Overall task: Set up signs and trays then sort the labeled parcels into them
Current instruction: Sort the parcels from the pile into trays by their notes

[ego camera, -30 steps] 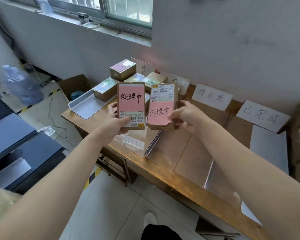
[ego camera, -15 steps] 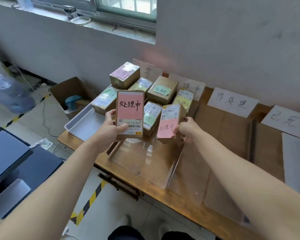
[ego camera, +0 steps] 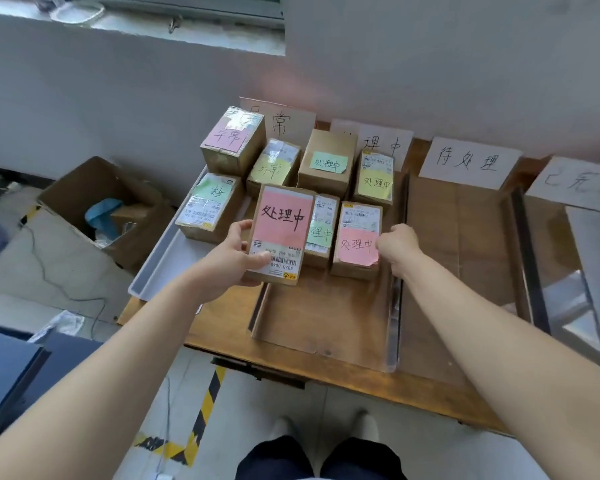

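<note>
My left hand (ego camera: 227, 259) grips a brown parcel with a big pink label (ego camera: 280, 233), held upright above the near left corner of a clear tray (ego camera: 326, 327). To its right, a smaller pink-labelled parcel (ego camera: 357, 244) rests in that tray, and my right hand (ego camera: 397, 245) is curled against its right side. Three more parcels with green and yellow notes (ego camera: 328, 162) lie behind in the same tray. A grey tray (ego camera: 160, 268) at the left holds three parcels (ego camera: 232, 140). Several handwritten paper signs (ego camera: 468, 161) lean on the wall behind the trays.
Another clear tray (ego camera: 465, 271) and a grey tray (ego camera: 596, 258) lie to the right on the wooden table (ego camera: 326, 379). An open cardboard box (ego camera: 84, 195) stands on the floor at the left, beside dark cases (ego camera: 7, 368). Yellow-black tape (ego camera: 205, 403) marks the floor.
My right hand has lowered the smaller pink-labelled parcel down into the clear tray. My left hand has kept its parcel raised. My view has tilted down and moved closer to the table.
</note>
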